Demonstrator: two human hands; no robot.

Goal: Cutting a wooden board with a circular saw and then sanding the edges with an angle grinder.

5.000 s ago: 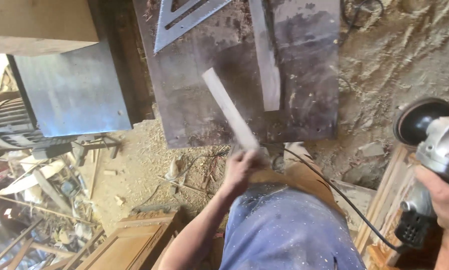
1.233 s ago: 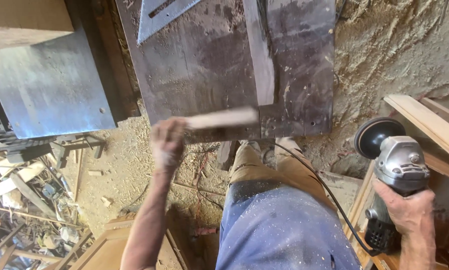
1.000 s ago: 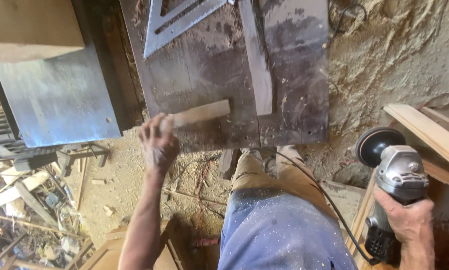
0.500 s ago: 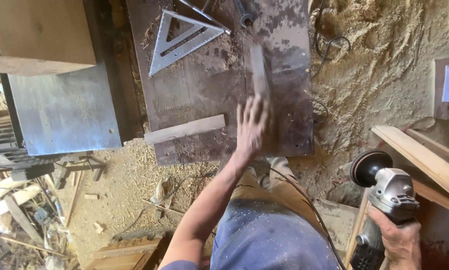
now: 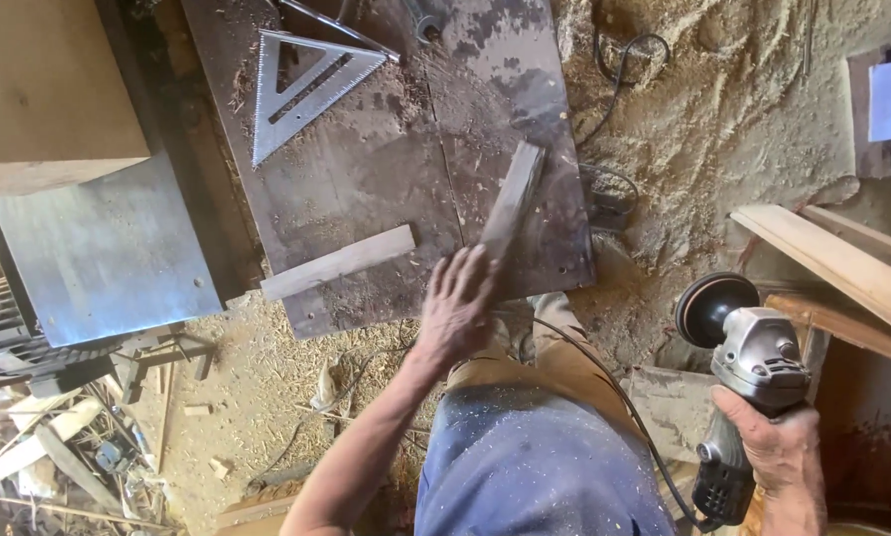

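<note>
Single head view, steep downward look, fairly near, over dark board (image 5: 396,179) and sawdust floor (image 5: 743,119).

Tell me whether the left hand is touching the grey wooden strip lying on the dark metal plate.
Touching. The head view shows the left hand with its fingertips overlapping the near end of the grey wooden strip, no gap between them.
</note>
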